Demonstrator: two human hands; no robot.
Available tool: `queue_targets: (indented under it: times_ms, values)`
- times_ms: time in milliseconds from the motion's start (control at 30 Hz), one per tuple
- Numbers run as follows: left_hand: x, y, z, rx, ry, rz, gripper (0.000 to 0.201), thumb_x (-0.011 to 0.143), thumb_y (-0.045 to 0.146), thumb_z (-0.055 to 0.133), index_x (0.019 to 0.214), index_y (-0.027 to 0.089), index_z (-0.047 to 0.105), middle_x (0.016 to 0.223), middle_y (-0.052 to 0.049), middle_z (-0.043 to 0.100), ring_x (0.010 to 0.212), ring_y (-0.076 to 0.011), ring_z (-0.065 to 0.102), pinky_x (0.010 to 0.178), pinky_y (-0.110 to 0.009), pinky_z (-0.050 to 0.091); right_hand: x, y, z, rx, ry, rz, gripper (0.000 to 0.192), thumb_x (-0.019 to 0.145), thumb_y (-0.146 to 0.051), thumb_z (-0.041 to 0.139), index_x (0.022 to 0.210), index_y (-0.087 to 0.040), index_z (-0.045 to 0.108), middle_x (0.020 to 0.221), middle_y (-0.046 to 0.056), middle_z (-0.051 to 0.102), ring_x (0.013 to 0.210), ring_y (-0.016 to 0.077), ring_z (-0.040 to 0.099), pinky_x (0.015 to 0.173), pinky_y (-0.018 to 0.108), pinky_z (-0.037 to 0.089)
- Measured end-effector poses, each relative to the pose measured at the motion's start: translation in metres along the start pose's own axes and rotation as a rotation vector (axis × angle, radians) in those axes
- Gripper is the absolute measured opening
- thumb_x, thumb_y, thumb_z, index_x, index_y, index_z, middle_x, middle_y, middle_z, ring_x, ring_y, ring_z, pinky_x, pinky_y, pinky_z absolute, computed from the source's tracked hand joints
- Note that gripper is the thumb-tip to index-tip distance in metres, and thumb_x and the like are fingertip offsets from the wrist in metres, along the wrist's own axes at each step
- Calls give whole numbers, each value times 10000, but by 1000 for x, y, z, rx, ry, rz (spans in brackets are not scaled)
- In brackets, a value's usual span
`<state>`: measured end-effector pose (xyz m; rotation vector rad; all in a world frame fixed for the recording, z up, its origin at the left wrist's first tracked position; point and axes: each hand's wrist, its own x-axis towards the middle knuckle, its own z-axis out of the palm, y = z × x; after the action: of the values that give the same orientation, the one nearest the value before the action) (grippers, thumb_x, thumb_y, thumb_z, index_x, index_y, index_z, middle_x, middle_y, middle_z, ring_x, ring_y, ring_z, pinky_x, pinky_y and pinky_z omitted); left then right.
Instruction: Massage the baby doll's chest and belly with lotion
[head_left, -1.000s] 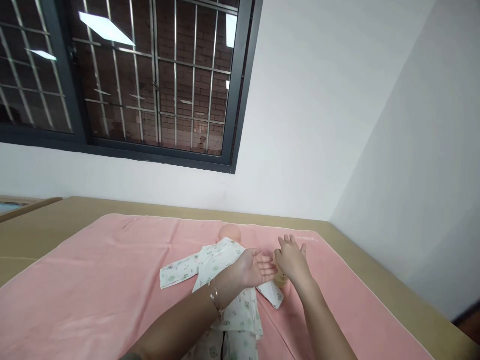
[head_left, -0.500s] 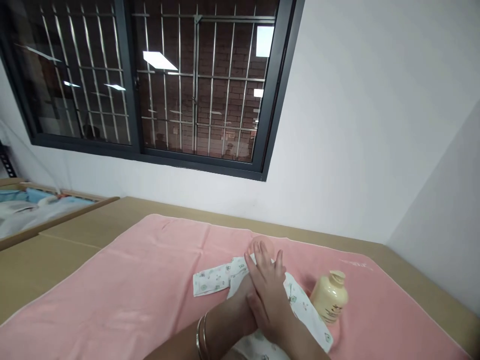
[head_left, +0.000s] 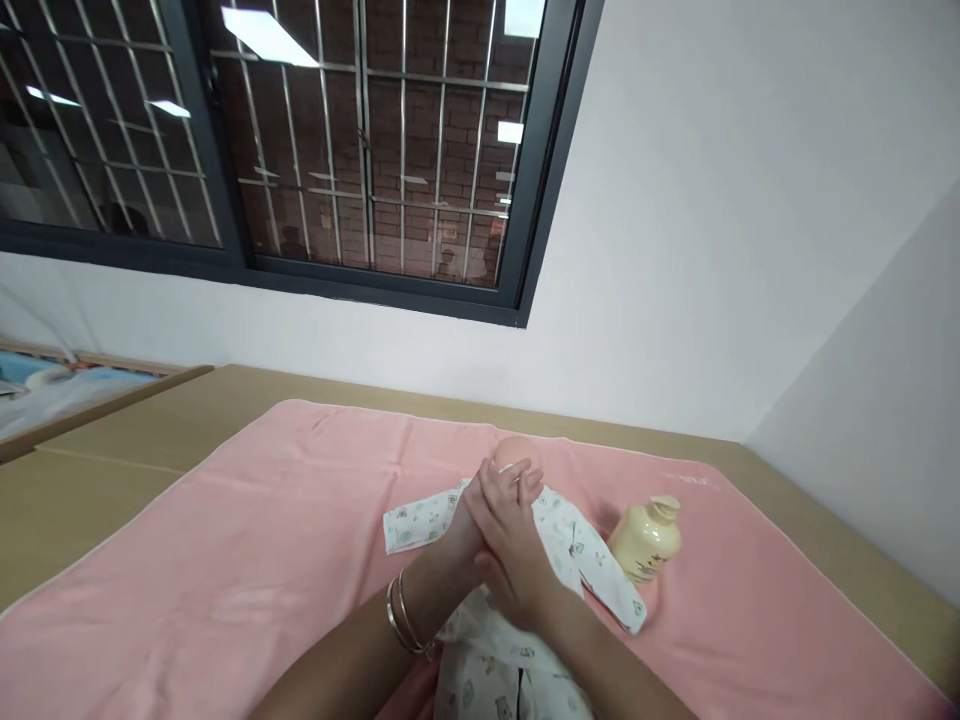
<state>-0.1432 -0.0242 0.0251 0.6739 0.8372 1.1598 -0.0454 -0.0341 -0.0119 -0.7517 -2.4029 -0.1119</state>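
1. Left hand (head_left: 457,535) and right hand (head_left: 517,555) are pressed palm to palm, fingers stretched, gripping nothing.
2. They hover over the doll (head_left: 525,560), lying mid-towel (head_left: 225,560).
3. The bottle (head_left: 646,540) stands right of the doll; likely light, smooth, best held around its body.

Pink towel (head_left: 247,560): soft matt cloth, fine nap. Doll (head_left: 517,455): smooth plastic head, printed cotton-like suit. Cream bottle (head_left: 645,540): glossy plastic. Bangles (head_left: 401,615): shiny metal. Table (head_left: 112,450): matt tan, cardboard-like. Window bars (head_left: 360,140), upper left: metal.
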Motion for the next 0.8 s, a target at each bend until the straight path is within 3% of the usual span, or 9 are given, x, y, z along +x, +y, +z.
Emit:
queue_targets:
  times_ms: [133, 233, 333, 400, 500, 567, 633, 733, 800]
  values:
    - [-1, 11, -9, -94, -193, -94, 554, 965, 519, 264, 1072, 155, 668, 1140, -123, 673, 1137, -223, 608, 1068, -454, 408, 2, 24, -1, -90, -11, 110, 581, 961, -374, 313, 1504, -177, 248, 1569, 129, 191, 1456, 328, 71, 1117, 663, 21]
    - [5, 24, -26, -242, -269, -101, 490, 948, 486, 307, 1154, 155, 603, 1247, -144, 611, 1224, -257, 549, 1078, -475, 395, -16, 2, 0, -68, -48, 125, 641, 940, -321, 373, 1514, -105, 187, 1562, 156, 196, 1458, 316, 53, 1145, 614, 117]
    - [18, 20, -35, -314, -134, 59, 374, 929, 399, 367, 1088, 150, 596, 1257, -153, 602, 1187, -248, 577, 1047, -436, 434, -40, -23, 0, 46, -114, -34, 703, 901, -341, 461, 1508, -91, 207, 1558, 154, 210, 1450, 298, 146, 1147, 505, 263]
    - [29, 7, -36, -243, -16, 174, 306, 917, 347, 386, 993, 149, 607, 1175, -150, 644, 1131, -238, 609, 1034, -412, 443, -48, -19, 1, 77, -68, -34, 594, 902, -284, 430, 1473, -156, 326, 1518, 106, 334, 1419, 250, 268, 1134, 448, 312]
    - [47, -22, -36, 63, 128, 379, 242, 900, 297, 427, 930, 167, 629, 1112, -115, 667, 1131, -222, 594, 1071, -384, 397, -41, 17, 5, 16, 93, 297, 475, 916, -200, 326, 1358, -210, 499, 1370, 67, 539, 1323, 189, 435, 1138, 424, 305]
    - [56, -43, -39, 307, 169, 492, 231, 899, 295, 452, 971, 193, 646, 1174, -86, 647, 1209, -216, 531, 1126, -382, 321, -27, 44, 9, -52, 75, 592, 481, 916, -225, 346, 1367, -131, 482, 1419, 129, 479, 1341, 225, 410, 1132, 452, 296]
    - [62, -62, -42, 480, 187, 564, 240, 900, 296, 468, 1046, 222, 645, 1264, -61, 606, 1308, -204, 437, 1180, -381, 211, -16, 59, 16, -110, -41, 705, 497, 916, -271, 391, 1371, -87, 470, 1463, 179, 404, 1385, 282, 333, 1139, 523, 235]
    - [68, -82, -48, 578, 214, 612, 275, 907, 291, 468, 1135, 245, 615, 1348, -42, 552, 1373, -179, 351, 1209, -366, 103, -17, 54, 27, -174, -170, 644, 512, 923, -292, 416, 1406, -124, 439, 1509, 161, 331, 1420, 310, 245, 1146, 570, 144]
    - [69, -90, -52, 561, 232, 618, 304, 921, 302, 444, 1186, 246, 583, 1372, -43, 531, 1364, -173, 363, 1207, -361, 126, -31, 44, 32, -164, -199, 529, 523, 933, -268, 399, 1446, -168, 389, 1532, 116, 299, 1441, 280, 193, 1162, 538, 127]
